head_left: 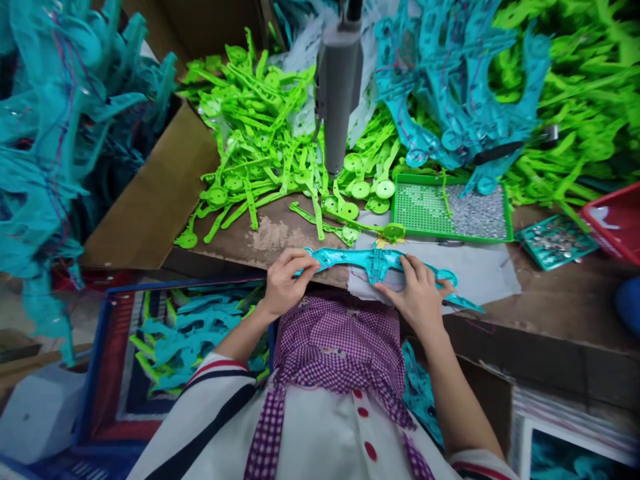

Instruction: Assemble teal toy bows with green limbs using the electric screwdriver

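Observation:
A long teal plastic part point(376, 261) lies flat at the near edge of the worn brown table point(565, 300). My left hand point(286, 280) grips its left end with the fingers curled over it. My right hand point(419, 293) presses down on its middle and right portion. Just beyond the teal part lies a green plastic arm with a round end point(385, 231). A grey powered screwdriver point(337, 80) hangs upright above the table, farther back than both hands.
A heap of green plastic arms point(260, 133) covers the back of the table, with teal parts point(450, 80) piled at right. A green tray of small screws point(450, 210) sits right of centre. A blue-rimmed bag of finished pieces point(190, 333) stands at lower left.

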`<move>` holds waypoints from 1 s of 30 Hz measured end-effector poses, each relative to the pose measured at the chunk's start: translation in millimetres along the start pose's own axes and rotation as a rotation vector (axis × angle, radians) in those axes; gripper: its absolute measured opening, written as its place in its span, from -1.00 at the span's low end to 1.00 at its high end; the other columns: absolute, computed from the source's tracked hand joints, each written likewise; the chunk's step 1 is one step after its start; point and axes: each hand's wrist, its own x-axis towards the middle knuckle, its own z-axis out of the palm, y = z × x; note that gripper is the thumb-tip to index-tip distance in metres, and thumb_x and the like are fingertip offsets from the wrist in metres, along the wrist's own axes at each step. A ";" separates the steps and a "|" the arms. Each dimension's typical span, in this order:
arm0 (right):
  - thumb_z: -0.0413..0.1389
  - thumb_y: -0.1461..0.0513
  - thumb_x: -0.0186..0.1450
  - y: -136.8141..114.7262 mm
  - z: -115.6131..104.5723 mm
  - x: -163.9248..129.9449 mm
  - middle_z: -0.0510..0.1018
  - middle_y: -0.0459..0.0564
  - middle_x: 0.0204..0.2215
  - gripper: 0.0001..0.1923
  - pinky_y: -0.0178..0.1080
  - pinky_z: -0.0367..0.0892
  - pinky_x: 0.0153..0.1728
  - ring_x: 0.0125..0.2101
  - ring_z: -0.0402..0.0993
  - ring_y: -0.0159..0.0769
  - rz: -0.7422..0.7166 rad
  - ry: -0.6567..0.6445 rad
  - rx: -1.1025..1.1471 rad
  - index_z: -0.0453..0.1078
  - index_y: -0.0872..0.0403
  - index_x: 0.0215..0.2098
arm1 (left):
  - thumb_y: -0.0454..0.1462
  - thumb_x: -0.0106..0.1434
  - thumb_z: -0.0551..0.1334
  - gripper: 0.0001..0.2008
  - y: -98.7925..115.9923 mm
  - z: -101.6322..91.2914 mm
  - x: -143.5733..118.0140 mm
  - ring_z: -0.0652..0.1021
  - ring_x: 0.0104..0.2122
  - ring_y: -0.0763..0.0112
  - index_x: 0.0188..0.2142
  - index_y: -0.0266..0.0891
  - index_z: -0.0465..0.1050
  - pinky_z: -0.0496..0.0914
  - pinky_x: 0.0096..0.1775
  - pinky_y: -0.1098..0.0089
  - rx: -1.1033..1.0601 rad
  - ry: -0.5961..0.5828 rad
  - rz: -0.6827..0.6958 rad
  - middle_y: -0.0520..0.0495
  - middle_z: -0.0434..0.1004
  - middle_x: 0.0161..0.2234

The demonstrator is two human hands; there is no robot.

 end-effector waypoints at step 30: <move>0.19 -0.03 0.32 -87.4 -47.9 -3.0 0.45 0.11 0.16 -0.19 -0.01 0.45 0.08 0.13 0.44 -0.11 -0.028 -0.177 1.240 -0.03 -0.14 0.42 | -0.11 0.23 0.40 -0.87 52.6 57.9 8.2 0.58 -0.18 0.26 -0.24 0.01 0.67 0.48 -0.01 0.05 -0.383 -0.058 -0.193 -0.03 0.64 -0.36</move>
